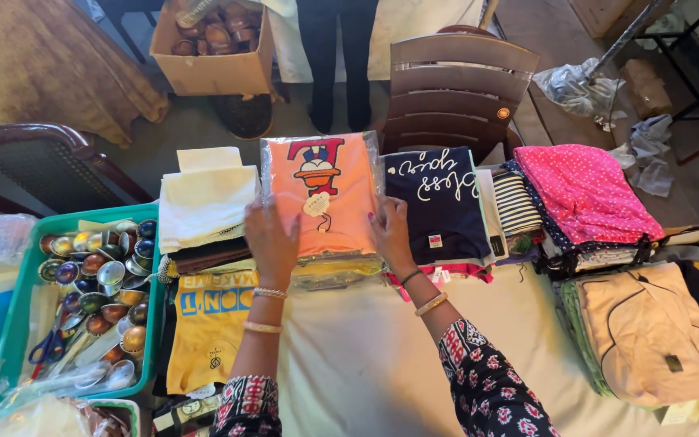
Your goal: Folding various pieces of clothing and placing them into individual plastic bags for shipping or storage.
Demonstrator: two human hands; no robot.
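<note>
An orange shirt with a cartoon print, sealed in a clear plastic bag (321, 194), lies on top of a stack of packed clothes in the middle of the table. My left hand (271, 240) grips its lower left edge. My right hand (391, 235) holds the lower right edge. Both wrists wear bangles. Under the bag I see a yellowish packed garment (337, 271).
A navy shirt with white script (438, 202) lies right of the bag, then striped clothes and a pink dotted pile (584, 190). A white cloth pile (204, 198) and a yellow shirt (208, 324) lie left. A green tray of shiny metal bowls (91, 291) stands far left. A beige garment (649, 332) sits right.
</note>
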